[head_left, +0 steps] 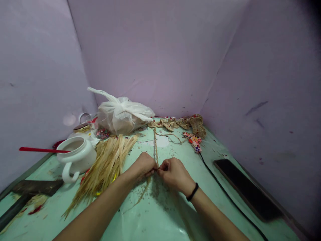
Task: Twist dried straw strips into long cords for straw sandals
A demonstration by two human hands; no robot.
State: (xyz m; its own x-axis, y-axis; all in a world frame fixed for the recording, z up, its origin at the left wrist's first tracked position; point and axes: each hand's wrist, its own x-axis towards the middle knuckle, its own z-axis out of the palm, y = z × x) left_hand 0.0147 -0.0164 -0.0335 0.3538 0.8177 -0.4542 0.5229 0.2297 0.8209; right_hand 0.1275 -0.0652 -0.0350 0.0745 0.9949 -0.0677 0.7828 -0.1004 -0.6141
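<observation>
My left hand point(147, 164) and my right hand point(175, 173) meet at the middle of the table, both with fingers pinched at the near end of a thin plaited straw cord point(155, 147). From there the cord runs straight back, then bends right in a loose curve. A loose straw strand point(144, 192) trails below my left hand toward the front. On my right wrist is a black band point(192, 192). To the left of my left hand lies a fanned bundle of dry straw strips point(107, 164).
On the left stand a white pot point(84, 155) with a red stick point(37, 149) and a dark-bladed tool point(37, 187). A white plastic bag point(122, 115) and woven straw pieces point(169, 124) line the back. At right lie a patterned fabric-wrapped object point(194, 141), a black cable point(220, 180) and a phone point(247, 187).
</observation>
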